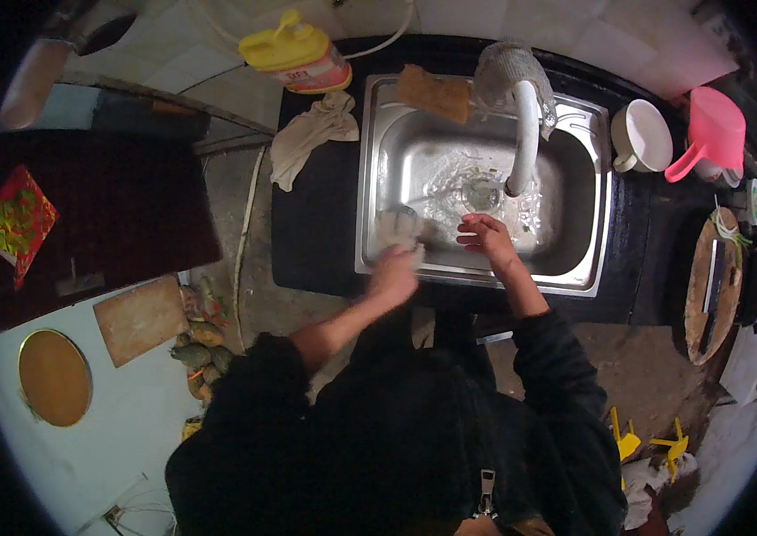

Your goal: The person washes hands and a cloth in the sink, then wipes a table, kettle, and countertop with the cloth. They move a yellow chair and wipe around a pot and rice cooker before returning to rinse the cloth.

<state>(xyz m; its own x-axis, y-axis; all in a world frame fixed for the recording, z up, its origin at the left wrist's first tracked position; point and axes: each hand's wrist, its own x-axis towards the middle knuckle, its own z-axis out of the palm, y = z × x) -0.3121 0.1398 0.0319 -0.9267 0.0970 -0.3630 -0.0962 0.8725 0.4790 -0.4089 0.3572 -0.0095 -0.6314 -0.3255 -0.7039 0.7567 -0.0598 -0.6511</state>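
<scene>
My left hand (394, 278) is closed around a pale, motion-blurred cloth-like thing (397, 231) over the front left part of the steel sink (566, 221). Over the basin's front middle is my right hand (489, 242), fingers bent and a little apart, with nothing visible in it. A white faucet pipe (524, 134) curves down into the basin, its top wrapped in a grey mesh cloth (502, 70). Beneath its end, water spreads around the drain (484, 195), and small green and pale scraps lie on the basin floor.
A brown sponge (433, 94) rests on the back rim. Left of the sink are a crumpled cloth (317, 134) and a yellow-topped jug (295, 57). On the right stand a white mug (643, 137), a pink dipper (718, 127) and a round cutting board (700, 288) with a knife (712, 281).
</scene>
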